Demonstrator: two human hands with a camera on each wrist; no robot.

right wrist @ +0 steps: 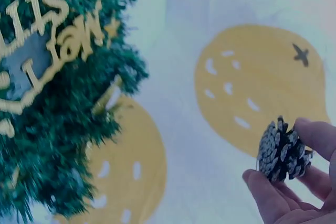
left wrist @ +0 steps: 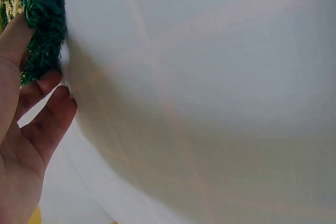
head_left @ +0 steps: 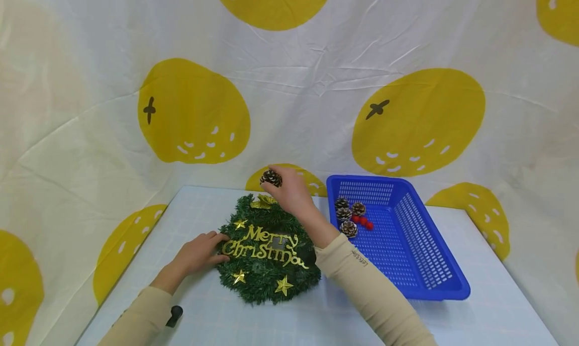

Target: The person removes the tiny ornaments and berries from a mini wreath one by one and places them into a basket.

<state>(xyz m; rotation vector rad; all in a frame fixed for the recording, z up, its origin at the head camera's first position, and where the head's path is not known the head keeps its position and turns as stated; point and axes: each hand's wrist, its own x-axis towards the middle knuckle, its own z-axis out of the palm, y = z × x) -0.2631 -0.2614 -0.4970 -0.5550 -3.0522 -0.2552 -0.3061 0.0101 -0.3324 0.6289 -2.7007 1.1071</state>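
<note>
A green Christmas wreath point(head_left: 253, 285) lies on the table, bearing gold "Merry Christmas" lettering point(head_left: 267, 245), gold stars point(head_left: 284, 285) and a gold bow point(head_left: 264, 201) at its far edge. My left hand point(head_left: 199, 255) holds the wreath's left rim; the left wrist view shows the thumb on the green needles point(left wrist: 44, 19) and fingers at the edge. Above the far side of the wreath, my right hand point(head_left: 291, 192) pinches a pine cone point(head_left: 271, 178) with white-tipped scales. In the right wrist view the pine cone point(right wrist: 283, 153) sits between thumb and fingers, apart from the wreath.
To the right stands a blue plastic basket point(head_left: 434, 245). Several pine cones point(head_left: 349, 229) and red berries point(head_left: 363, 221) lie along its left side. A small black object point(head_left: 175, 315) is beside my left sleeve. A cloth with yellow fruit prints point(head_left: 316, 49) hangs behind the table.
</note>
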